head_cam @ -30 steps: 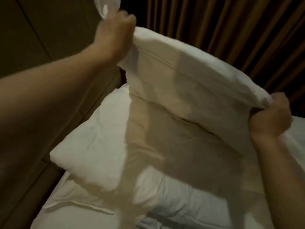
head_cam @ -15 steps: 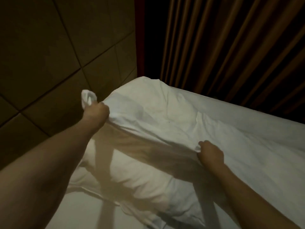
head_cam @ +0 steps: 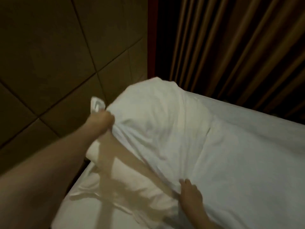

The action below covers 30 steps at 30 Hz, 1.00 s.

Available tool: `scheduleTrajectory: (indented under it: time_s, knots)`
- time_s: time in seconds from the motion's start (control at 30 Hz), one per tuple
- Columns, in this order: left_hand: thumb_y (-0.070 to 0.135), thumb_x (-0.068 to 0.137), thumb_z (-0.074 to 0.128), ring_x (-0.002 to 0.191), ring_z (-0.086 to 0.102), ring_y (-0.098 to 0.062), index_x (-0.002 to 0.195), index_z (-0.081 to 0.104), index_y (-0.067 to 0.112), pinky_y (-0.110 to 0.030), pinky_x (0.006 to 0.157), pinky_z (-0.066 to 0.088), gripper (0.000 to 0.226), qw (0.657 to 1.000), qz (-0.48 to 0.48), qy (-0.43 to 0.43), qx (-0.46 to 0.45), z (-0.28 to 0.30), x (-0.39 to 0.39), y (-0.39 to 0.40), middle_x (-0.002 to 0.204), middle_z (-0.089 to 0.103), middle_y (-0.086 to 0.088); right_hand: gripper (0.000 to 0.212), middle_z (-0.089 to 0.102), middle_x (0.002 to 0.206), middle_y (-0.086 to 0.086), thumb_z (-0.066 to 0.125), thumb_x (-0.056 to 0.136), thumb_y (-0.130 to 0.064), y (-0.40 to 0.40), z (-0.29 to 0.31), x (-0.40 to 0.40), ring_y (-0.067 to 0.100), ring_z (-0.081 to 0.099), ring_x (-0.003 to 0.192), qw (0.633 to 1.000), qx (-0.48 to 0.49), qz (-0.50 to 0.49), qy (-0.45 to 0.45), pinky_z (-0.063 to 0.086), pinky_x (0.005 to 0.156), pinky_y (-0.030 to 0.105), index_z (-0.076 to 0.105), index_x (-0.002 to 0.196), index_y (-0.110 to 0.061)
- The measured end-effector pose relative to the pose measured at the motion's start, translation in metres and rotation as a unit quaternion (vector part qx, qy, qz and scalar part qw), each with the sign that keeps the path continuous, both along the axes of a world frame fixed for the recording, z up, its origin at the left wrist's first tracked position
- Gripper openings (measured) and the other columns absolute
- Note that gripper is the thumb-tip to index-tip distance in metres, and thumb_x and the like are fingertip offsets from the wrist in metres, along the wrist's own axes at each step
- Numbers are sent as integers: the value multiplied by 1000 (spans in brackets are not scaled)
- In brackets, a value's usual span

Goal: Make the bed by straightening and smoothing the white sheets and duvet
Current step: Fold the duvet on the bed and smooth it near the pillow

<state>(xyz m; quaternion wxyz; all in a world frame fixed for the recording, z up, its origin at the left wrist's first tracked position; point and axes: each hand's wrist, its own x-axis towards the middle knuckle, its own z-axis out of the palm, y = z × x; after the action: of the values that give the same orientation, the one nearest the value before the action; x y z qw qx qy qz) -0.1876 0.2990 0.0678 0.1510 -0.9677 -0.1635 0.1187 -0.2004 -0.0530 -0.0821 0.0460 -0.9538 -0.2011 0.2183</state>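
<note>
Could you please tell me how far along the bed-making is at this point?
Done: the white fabric duvet is spread across the bed. In hand: the left hand grips its bunched corner; the right hand rests at its edge. Left: smoothing creases; the white pillows remain half uncovered.

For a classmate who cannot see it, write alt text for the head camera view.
A person's left hand grips a corner of the white duvet, drawn over pillows at the head of a bed, while the right hand rests flat on its edge. Brown curtains hang behind.
</note>
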Motion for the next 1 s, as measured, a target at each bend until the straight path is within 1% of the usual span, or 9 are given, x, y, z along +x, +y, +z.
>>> scheduleTrajectory:
  time_s: [0.23,0.33,0.47,0.63,0.73,0.8,0.9,0.93,1.0]
  knots:
    - [11,92,47,114,46,-21,113,49,19,-31,84,48,23,997,7,-13,-69,-115,-31,47,116,53,-2,59,41,134,2,48,89,-43,78,3,21,18,43,120,997,16,60,-36,37,92,28,29,138,-16]
    - [7,92,45,116,45,-23,112,50,17,-32,84,47,23,995,-12,-25,-92,-109,-24,49,117,52,-4,48,45,125,4,49,88,-28,146,21,19,23,48,111,986,76,117,-87,42,82,33,36,132,-15]
    - [4,87,52,113,45,-25,111,50,15,-32,79,46,26,994,-22,-40,-96,-115,-38,70,116,52,-5,44,67,92,10,80,61,-13,212,18,-1,21,67,79,973,165,75,-139,50,58,24,65,102,-8]
    - [6,95,40,122,41,-26,122,50,15,-36,93,43,31,985,83,128,-84,-123,-60,86,130,47,-7,45,52,130,9,35,95,-11,232,-11,-24,25,53,114,989,64,133,-4,41,91,34,34,140,-15]
    - [2,90,46,116,44,-28,120,51,13,-38,82,45,33,998,15,30,-60,-81,-27,79,123,50,-8,29,63,113,9,41,92,-18,225,29,30,28,60,103,988,138,39,-60,43,80,32,50,119,-22]
    - [0,83,56,105,48,-31,111,54,9,-39,64,40,29,990,-25,-123,-60,-39,4,68,111,54,-10,18,66,87,10,50,76,-18,221,71,70,33,62,80,938,260,-125,-191,34,60,29,55,94,-22]
    - [2,71,71,92,52,-36,100,59,5,-37,55,35,32,956,-72,-282,-31,-9,30,65,99,58,-15,28,54,63,-2,45,63,-11,230,86,81,21,47,55,809,386,-264,-355,23,49,23,50,86,-26]
    - [3,75,68,96,52,-36,104,59,5,-39,58,38,30,965,-48,-253,-40,-14,26,73,103,57,-15,31,57,68,-2,46,67,-10,240,74,65,19,48,60,838,366,-257,-312,26,52,23,52,93,-27]
    - [11,90,52,110,49,-32,116,55,10,-41,77,44,26,998,24,-35,-39,-48,-2,94,117,54,-12,40,65,105,7,42,87,-10,255,28,11,25,60,93,971,187,-115,-95,41,72,29,49,123,-26]
